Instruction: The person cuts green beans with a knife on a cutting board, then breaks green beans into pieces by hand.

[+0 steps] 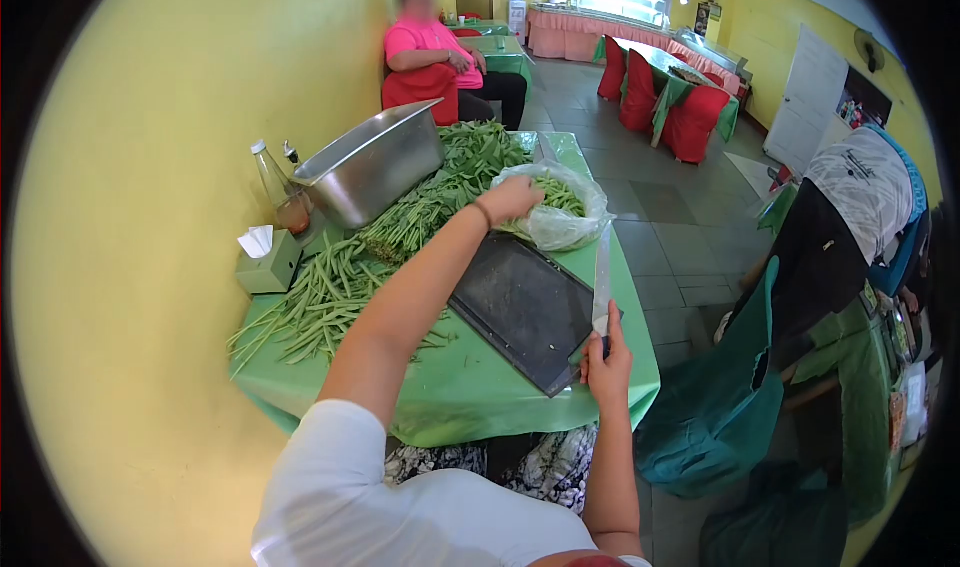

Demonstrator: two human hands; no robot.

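Observation:
My right hand [608, 362] grips a kitchen knife [602, 279] by its handle, the blade pointing away from me past the right edge of the black cutting board [525, 307]. Stretched across the table, my left hand [512, 198] is at the mouth of a clear plastic bag [565, 232]. Inside the bag lie cut green beans [558, 197]. The fingers of that hand look curled down over the beans; what they hold is hidden. Long whole green beans [325, 302] lie heaped left of the board, and bundles of leafy greens [455, 162] lie behind them.
A steel pan [375, 167] stands tilted beside a bottle [280, 189] and a tissue box [270, 264] along the wall. A green cloth covers the table [455, 407]. One person [430, 47] sits beyond; another [850, 187] bends at the right near a green-covered chair [720, 407].

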